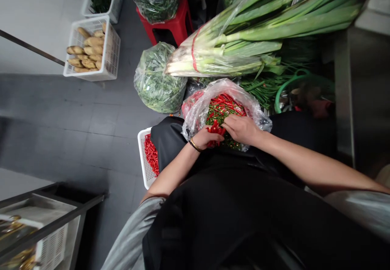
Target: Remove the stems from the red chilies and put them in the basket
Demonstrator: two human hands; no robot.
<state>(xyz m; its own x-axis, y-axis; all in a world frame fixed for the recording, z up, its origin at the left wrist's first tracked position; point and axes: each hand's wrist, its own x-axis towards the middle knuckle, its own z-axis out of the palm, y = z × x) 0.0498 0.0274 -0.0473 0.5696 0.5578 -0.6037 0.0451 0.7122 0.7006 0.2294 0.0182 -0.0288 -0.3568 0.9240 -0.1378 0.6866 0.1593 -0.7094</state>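
A clear plastic bag [196,111], its mouth wide open, rests at my lap and holds red chili peppers [224,104] with green stems. Over the bag, my left hand [209,137] is closed around a small bunch of red chilies [216,128] whose ends stick up past the fingers. From the right, my right hand [242,129] reaches in with its fingers pinched at the edge of that bunch; its fingertips partly hide what they grip. Left of my knee, a white basket [148,180] contains loose red chilies [151,154].
Leeks [213,54] tied with a red band lie beyond the bag. Nearby are a bag of leafy greens [161,81], a red stool [166,26] and a green basket [278,99]. Farther left stands a crate [112,58] of brown tubers. A metal rack [70,217] occupies the lower left.
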